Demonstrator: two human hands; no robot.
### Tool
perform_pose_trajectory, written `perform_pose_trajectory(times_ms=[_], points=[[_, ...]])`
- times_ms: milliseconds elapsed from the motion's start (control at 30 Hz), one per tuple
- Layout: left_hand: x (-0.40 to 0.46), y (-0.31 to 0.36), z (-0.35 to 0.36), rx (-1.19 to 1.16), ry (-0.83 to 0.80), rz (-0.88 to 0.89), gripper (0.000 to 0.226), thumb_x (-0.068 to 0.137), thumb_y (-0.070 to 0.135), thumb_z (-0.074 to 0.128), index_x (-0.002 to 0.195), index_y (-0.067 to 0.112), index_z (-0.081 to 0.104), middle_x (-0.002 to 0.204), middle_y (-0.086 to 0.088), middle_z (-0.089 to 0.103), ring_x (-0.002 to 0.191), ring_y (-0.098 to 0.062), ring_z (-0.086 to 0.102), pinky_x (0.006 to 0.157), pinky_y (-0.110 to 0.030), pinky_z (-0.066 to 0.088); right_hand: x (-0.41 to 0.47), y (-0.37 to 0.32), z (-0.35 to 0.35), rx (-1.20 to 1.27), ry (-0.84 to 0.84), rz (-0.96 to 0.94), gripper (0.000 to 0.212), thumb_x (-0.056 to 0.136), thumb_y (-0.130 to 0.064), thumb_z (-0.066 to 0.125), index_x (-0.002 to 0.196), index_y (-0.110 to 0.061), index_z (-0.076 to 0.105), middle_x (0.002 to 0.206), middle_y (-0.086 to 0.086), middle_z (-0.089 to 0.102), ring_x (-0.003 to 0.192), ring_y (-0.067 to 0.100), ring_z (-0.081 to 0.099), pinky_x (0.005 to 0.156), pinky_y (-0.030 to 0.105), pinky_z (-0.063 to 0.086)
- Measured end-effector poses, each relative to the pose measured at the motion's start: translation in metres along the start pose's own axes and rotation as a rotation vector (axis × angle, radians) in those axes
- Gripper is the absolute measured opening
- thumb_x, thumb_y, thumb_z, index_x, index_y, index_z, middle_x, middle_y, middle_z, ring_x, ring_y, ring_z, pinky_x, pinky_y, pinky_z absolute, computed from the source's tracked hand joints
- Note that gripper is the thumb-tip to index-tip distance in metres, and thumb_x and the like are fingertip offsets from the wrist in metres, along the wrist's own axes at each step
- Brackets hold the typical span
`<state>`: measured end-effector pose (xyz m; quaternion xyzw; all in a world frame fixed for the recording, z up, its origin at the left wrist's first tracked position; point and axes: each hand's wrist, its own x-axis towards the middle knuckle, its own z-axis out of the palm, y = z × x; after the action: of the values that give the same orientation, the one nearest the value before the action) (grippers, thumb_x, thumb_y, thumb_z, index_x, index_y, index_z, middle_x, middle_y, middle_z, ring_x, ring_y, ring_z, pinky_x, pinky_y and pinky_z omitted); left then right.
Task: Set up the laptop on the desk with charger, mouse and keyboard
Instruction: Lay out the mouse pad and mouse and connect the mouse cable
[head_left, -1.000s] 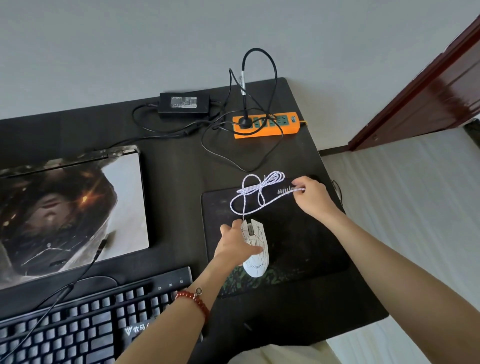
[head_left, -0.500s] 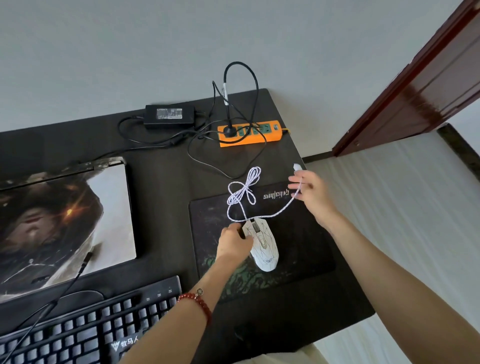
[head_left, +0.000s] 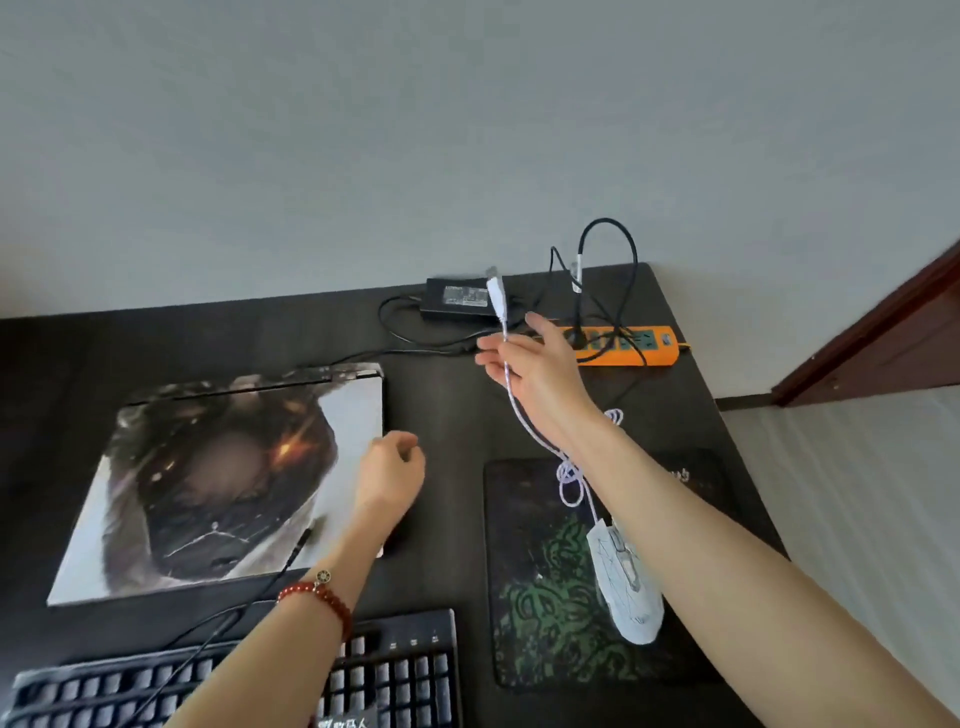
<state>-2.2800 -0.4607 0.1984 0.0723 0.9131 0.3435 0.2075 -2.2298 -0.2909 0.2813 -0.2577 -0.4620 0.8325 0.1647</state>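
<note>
From my head view, my right hand (head_left: 535, 364) pinches the white mouse cable (head_left: 519, 410) a little below its USB plug (head_left: 496, 299), which stands up in the air above the desk's (head_left: 447, 410) far edge, in front of the charger brick (head_left: 457, 306). My left hand (head_left: 389, 473) hovers at the right edge of the closed laptop (head_left: 223, 478), fingers loosely curled and holding nothing. The mouse (head_left: 626, 587) lies on the pad (head_left: 550, 571) near the desk's right edge, and part of its cable is bunched in a loose knot (head_left: 571, 478) at the pad's far edge. That knot is my main worry: if I carry the plug on toward the laptop, the loops may cinch tight and the slack run out, dragging the mouse off the pad. The cable could also slip through my light pinch. I cannot see any port on the laptop's side from here, so I may fumble the plug or present it upside down. The black lead (head_left: 291, 556) draped over the laptop's near corner, above the keyboard (head_left: 395, 670), could snag my left wrist. The power strip (head_left: 623, 345) sits at the far right corner, cords tangled around it.
</note>
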Motion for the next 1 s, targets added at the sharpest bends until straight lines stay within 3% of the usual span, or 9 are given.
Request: perform_pose_trajectory(times_ms=[67, 133, 267, 367, 433, 500, 633, 767, 1000], points=[[0.007, -0.013, -0.021, 0.011, 0.066, -0.026, 0.026, 0.088, 0.011, 0.051, 0.111, 0.007, 0.062, 0.116, -0.014, 0.063, 0.104, -0.029, 0.059, 0.09, -0.031, 0.043, 0.013, 0.007, 0.029, 0.086, -0.015, 0.081, 0.037, 0.091, 0.007, 0.042, 0.124, -0.008, 0.042, 0.072, 0.008, 0.064, 0.057, 0.015, 0.056, 0.049, 0.018, 0.042], [0.01, -0.028, -0.038, 0.026, 0.112, -0.041, 0.026, 0.088, 0.011, 0.051, 0.112, 0.007, 0.062, 0.118, -0.015, 0.062, 0.106, -0.029, 0.058, 0.092, -0.034, 0.043, 0.024, 0.017, 0.057, 0.164, -0.003, 0.174, 0.014, 0.093, -0.007, 0.044, 0.101, -0.011, 0.054, 0.061, 0.004, 0.058, 0.054, 0.014, 0.047, 0.044, 0.019, 0.035], [0.015, -0.055, -0.052, 0.088, 0.149, -0.04, 0.028, 0.089, 0.01, 0.049, 0.114, 0.007, 0.06, 0.121, -0.015, 0.057, 0.107, -0.03, 0.055, 0.094, -0.039, 0.044, 0.04, 0.044, 0.093, 0.256, 0.002, 0.292, 0.015, 0.095, -0.022, 0.047, 0.093, -0.015, 0.061, 0.05, -0.002, 0.049, 0.047, 0.011, 0.048, 0.057, 0.021, 0.044], [0.024, -0.064, -0.047, 0.128, 0.184, -0.011, 0.03, 0.09, 0.012, 0.049, 0.119, 0.01, 0.056, 0.129, -0.012, 0.05, 0.116, -0.029, 0.047, 0.101, -0.042, 0.04, 0.049, 0.065, 0.095, 0.17, 0.025, 0.291, 0.015, 0.096, -0.013, 0.044, 0.096, -0.01, 0.059, 0.066, 0.003, 0.057, 0.06, 0.013, 0.058, 0.065, 0.023, 0.051], [0.037, -0.068, -0.041, 0.217, 0.201, 0.005, 0.035, 0.09, 0.014, 0.048, 0.124, 0.013, 0.051, 0.135, -0.01, 0.045, 0.125, -0.029, 0.039, 0.105, -0.047, 0.032, 0.057, 0.084, 0.09, -0.068, 0.035, 0.266, 0.012, 0.094, -0.005, 0.043, 0.095, -0.008, 0.054, 0.079, 0.008, 0.061, 0.058, 0.014, 0.057, 0.057, 0.022, 0.047], [0.046, -0.068, -0.036, 0.284, 0.228, 0.051, 0.04, 0.089, 0.014, 0.047, 0.129, 0.013, 0.046, 0.142, -0.01, 0.04, 0.133, -0.03, 0.03, 0.109, -0.049, 0.024, 0.058, 0.098, 0.077, -0.519, 0.003, 0.175, 0.011, 0.093, -0.006, 0.041, 0.098, -0.011, 0.05, 0.087, 0.01, 0.061, 0.057, 0.012, 0.053, 0.054, 0.021, 0.04], [0.061, -0.073, -0.017, 0.312, 0.292, 0.044, 0.042, 0.091, 0.017, 0.045, 0.133, 0.013, 0.043, 0.149, -0.012, 0.032, 0.14, -0.029, 0.019, 0.113, -0.048, 0.013, 0.056, 0.135, 0.043, -1.164, -0.229, 0.0, 0.027, 0.096, -0.019, 0.042, 0.122, -0.011, 0.047, 0.105, 0.008, 0.06, 0.096, 0.021, 0.056, 0.077, 0.028, 0.042], [0.057, -0.084, -0.002, 0.4, 0.37, 0.103, 0.043, 0.093, 0.02, 0.041, 0.135, 0.011, 0.041, 0.149, -0.013, 0.033, 0.14, -0.031, 0.022, 0.113, -0.049, 0.014, 0.05, 0.161, 0.025, -1.339, -0.342, -0.121, 0.028, 0.095, -0.015, 0.044, 0.121, -0.009, 0.054, 0.11, 0.013, 0.056, 0.099, 0.03, 0.053, 0.088, 0.044, 0.043], [0.061, -0.089, 0.005, 0.442, 0.432, 0.095, 0.046, 0.091, 0.028, 0.033, 0.136, 0.017, 0.04, 0.15, -0.01, 0.033, 0.141, -0.028, 0.021, 0.113, -0.051, 0.011, 0.055, 0.18, 0.026, -1.475, -0.355, -0.281, 0.034, 0.096, -0.017, 0.042, 0.128, -0.01, 0.052, 0.103, 0.016, 0.057, 0.098, 0.034, 0.048, 0.082, 0.045, 0.037]])
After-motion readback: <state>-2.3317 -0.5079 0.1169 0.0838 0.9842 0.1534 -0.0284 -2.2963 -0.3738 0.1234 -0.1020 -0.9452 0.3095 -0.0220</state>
